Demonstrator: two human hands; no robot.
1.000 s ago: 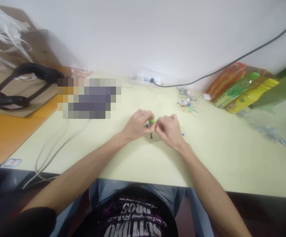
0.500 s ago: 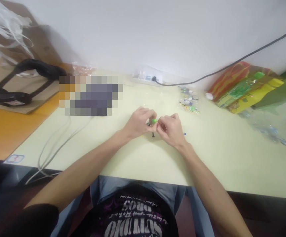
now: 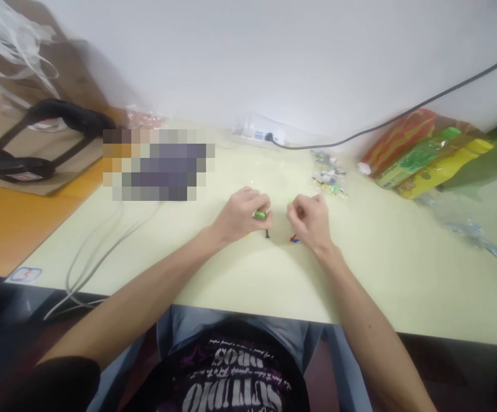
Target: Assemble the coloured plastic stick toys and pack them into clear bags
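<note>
Bent over a pale counter (image 3: 231,280), a person in a dark printed shirt (image 3: 231,366) is working with both bare hands, set a little apart. The left hand (image 3: 242,213) is gripping a small bright green piece (image 3: 259,215), its thumb and forefinger closing around it just above the counter. The right hand (image 3: 311,222) is hanging beside it with its fingers curling in; a yellow-green speck (image 3: 290,202) is showing at the tips, but whether they are pinching it, one cannot tell.

A small black piece (image 3: 267,233) is standing out just below the left hand, a sliver of yellow (image 3: 247,236) is peeking from under it, and a red and blue piece (image 3: 294,238) is lying by the right hand. Farther back, clear packets of small coloured parts (image 3: 329,173) are resting near a power strip (image 3: 259,135).

The green piece is looking like hard plastic: probably very light, stiff and somewhat slippery, with any thin part likely fragile. Its broad sides are seemingly offering the best hold, between thumb and forefinger tips.
</note>
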